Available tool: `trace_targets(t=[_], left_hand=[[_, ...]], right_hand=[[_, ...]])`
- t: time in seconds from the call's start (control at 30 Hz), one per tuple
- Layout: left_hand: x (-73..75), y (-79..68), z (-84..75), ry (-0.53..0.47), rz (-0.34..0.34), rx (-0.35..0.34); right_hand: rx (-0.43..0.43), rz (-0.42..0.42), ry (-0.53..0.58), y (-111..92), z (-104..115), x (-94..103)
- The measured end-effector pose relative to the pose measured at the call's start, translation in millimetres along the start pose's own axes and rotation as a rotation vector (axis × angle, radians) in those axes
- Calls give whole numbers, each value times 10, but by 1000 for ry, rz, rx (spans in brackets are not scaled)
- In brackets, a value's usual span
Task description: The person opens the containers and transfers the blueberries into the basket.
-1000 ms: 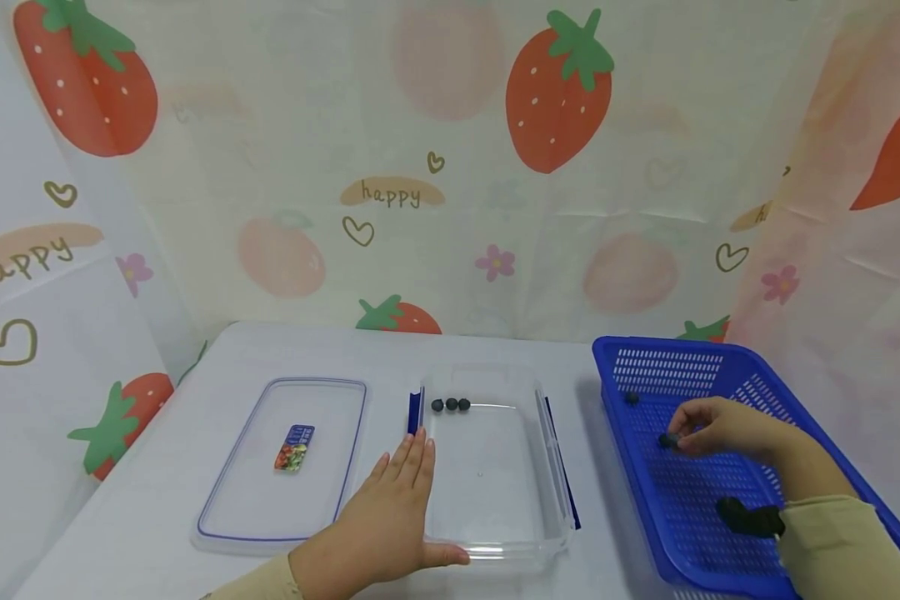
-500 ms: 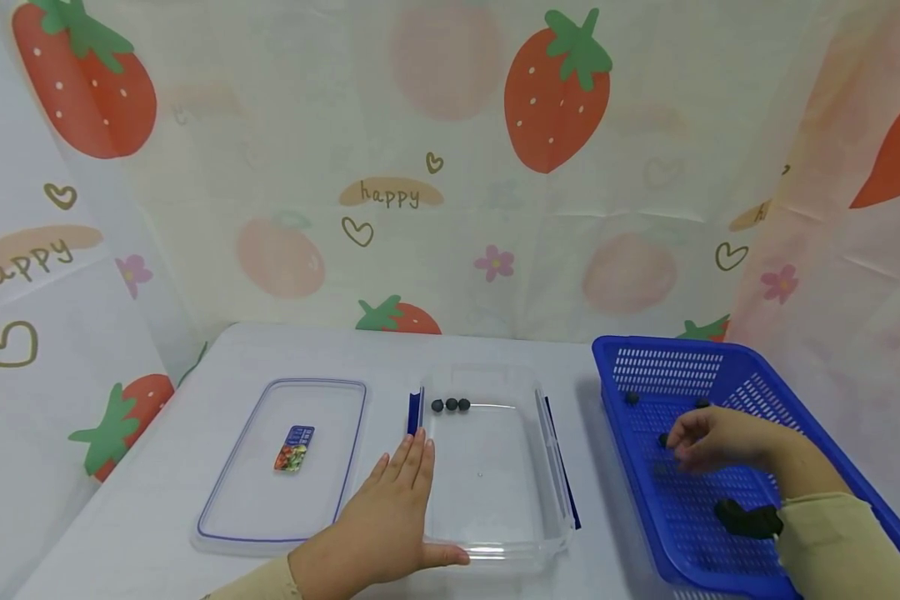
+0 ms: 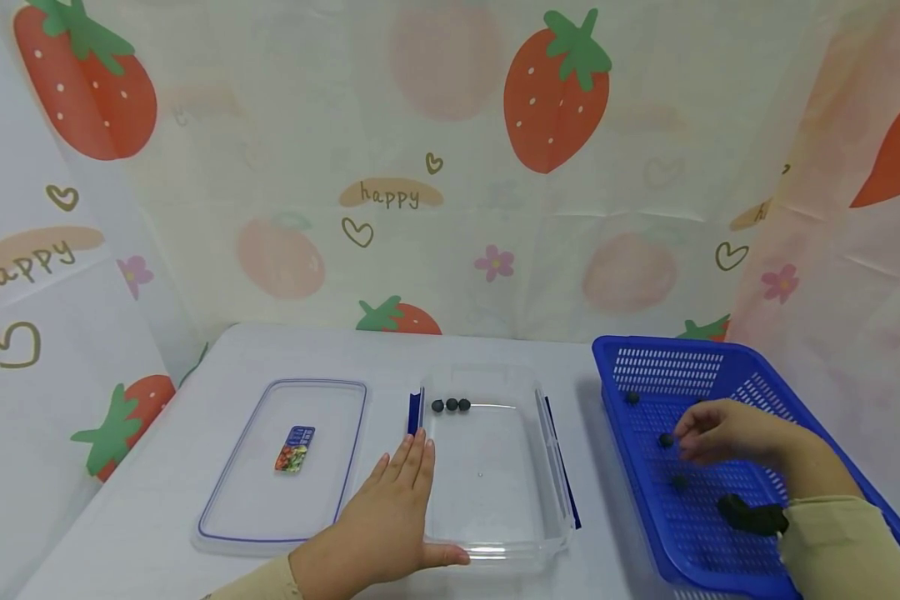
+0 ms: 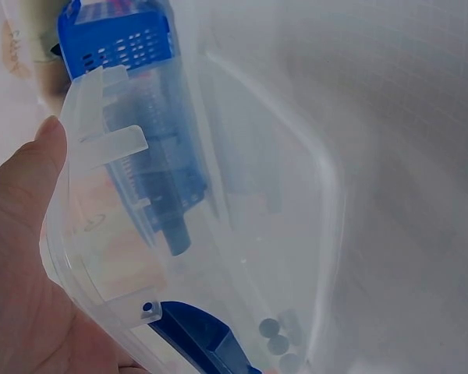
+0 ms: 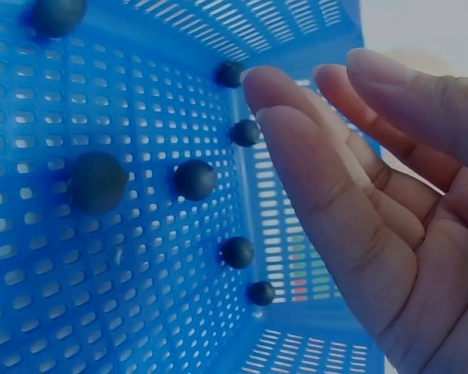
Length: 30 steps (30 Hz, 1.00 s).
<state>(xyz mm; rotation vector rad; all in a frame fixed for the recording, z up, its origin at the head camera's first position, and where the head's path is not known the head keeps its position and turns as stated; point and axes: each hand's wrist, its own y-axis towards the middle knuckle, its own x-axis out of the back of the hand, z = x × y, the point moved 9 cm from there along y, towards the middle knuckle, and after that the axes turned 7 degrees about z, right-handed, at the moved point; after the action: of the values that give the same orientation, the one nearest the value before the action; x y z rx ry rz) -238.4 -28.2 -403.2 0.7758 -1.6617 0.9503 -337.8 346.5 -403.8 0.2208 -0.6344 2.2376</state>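
Observation:
My left hand [image 3: 378, 508] rests along the left side of a clear plastic container [image 3: 487, 508], fingers straight and thumb at its front edge. Three small dark balls, like blueberries [image 3: 452, 404], lie in a row at the container's far left. Inside the blue basket [image 3: 648, 517], my right hand [image 3: 735, 433] hovers with fingers relaxed and nothing between thumb and fingertips. Several more dark balls [image 5: 195, 180] sit on the basket's perforated floor in the right wrist view. One dark ball [image 3: 666, 440] is just left of the right fingertips in the head view.
A clear lid [image 3: 247, 500] with a blue seal and a fruit label lies left of the container. Blue side clips [image 3: 415, 412] hang folded out from the container. Printed strawberry cloth [image 3: 450, 250] rises behind the white table [image 3: 157, 500].
My right hand has loosened from a dark ball and drawn slightly to the right, leaving the ball in the basket. The left hand and container have stayed still.

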Motion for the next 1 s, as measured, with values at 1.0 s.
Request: trace_targets(t=[1.0], left_hand=[[18,-8,-8,2,5,5]], right_hand=[[151,-44,-106,180,940,67]])
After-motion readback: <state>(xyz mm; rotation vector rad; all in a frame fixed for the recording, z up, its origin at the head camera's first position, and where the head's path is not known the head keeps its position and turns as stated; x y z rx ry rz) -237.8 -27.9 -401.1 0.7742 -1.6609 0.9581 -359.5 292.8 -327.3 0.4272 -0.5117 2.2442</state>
